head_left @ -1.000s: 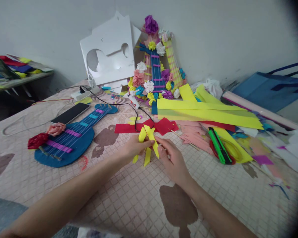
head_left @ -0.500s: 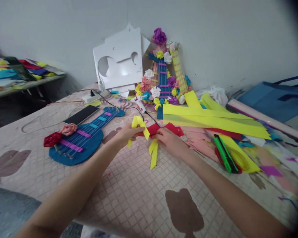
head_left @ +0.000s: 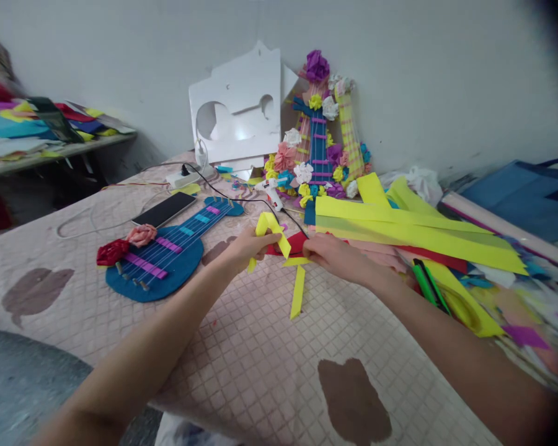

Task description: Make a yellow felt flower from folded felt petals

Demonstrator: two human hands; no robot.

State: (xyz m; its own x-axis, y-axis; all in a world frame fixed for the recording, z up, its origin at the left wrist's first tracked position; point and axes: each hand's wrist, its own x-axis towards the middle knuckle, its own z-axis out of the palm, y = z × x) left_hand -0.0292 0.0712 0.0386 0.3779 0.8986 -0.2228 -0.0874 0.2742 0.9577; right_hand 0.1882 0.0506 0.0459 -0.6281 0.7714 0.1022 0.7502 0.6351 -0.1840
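Observation:
My left hand (head_left: 252,248) pinches a looped yellow paper strip (head_left: 275,228) just above the table. My right hand (head_left: 330,255) is closed beside it, its fingertips at the end of another yellow strip (head_left: 299,292), which hangs bent towards me. The exact grip is hidden under the fingers. Red paper (head_left: 286,246) lies behind both hands, with a black cord running over it. To the left lies a blue toy guitar (head_left: 181,260) with purple bars, white strings, a red paper flower (head_left: 113,252) and a pink one (head_left: 142,235).
A white glue gun (head_left: 272,193) lies behind my hands. Flower-covered paper guitars (head_left: 320,145) and a white cut-out board (head_left: 246,105) lean at the wall. Yellow sheets (head_left: 409,226) and a green cutter (head_left: 430,286) lie right. A phone (head_left: 165,209) and power strip (head_left: 186,179) are left.
The view has shifted, moving the scene rightward and the wall items slightly up. My right hand has turned and moved slightly away from my left, and the strip beneath it has spread into a wider bend.

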